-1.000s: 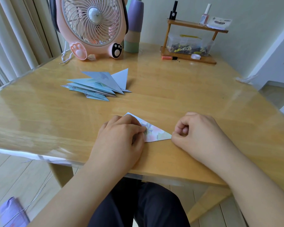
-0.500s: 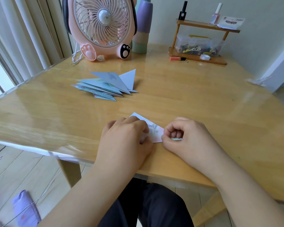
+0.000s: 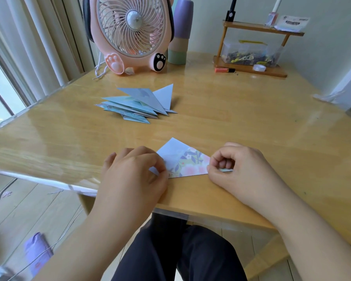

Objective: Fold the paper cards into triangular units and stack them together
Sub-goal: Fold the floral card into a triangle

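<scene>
- The wooden table has a glossy, reflective top; its near edge runs in front of the person's lap.
- A folded paper card, pale blue with a floral print, lies flat close to the near edge, about midway along it.
- The left hand rests on the card's left end, fingers curled and pressing it down.
- The right hand has its fingers curled at the card's right tip, pinching the paper there.
- A stack of folded triangular units, blue-toned, sits farther in, left of centre and well apart from the card.
- At the far edge stands a pink fan with paw-shaped feet, just beside a tall cylinder banded purple, tan and green.
- Near the far right corner is a small wooden shelf carrying bottles and a clear box of small items.
- Pale vertical blinds hang along the left side; light wooden floor shows below the table.
</scene>
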`<state>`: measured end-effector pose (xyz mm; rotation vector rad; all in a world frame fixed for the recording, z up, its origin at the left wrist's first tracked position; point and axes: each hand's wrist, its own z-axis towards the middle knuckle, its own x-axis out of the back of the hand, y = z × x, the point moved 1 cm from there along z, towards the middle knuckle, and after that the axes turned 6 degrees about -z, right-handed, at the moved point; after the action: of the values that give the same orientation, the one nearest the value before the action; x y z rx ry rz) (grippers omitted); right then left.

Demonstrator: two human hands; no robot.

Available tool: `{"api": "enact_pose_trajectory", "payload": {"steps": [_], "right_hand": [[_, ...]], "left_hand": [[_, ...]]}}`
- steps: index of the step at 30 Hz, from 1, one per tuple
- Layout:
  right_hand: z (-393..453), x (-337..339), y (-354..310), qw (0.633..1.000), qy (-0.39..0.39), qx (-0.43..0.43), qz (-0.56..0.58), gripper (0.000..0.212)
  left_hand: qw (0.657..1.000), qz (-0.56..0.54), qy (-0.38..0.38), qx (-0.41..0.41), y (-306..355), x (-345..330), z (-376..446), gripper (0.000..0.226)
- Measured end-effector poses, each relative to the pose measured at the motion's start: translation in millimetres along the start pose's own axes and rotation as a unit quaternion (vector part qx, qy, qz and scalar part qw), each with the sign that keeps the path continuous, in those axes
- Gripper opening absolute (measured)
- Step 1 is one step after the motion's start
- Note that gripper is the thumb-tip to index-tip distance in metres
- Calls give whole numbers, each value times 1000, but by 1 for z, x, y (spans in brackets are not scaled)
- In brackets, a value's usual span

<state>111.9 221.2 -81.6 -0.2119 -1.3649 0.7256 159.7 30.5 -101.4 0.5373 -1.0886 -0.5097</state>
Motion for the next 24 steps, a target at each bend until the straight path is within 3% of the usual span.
{"api": "enact_pose_trajectory", "payload": {"steps": [9, 19, 24], "right_hand": [[3, -30, -47, 996, -39, 79, -32, 15], [-2, 19, 9, 997, -17, -49, -57, 15], [-2, 27, 16, 995, -12, -54, -81, 19]], "left_hand": [[1000, -15, -16, -1, -2, -1, -1, 13], [999, -30, -42, 6, -3, 3, 1, 8], [998, -31, -56, 11, 0, 6, 1, 17]]}}
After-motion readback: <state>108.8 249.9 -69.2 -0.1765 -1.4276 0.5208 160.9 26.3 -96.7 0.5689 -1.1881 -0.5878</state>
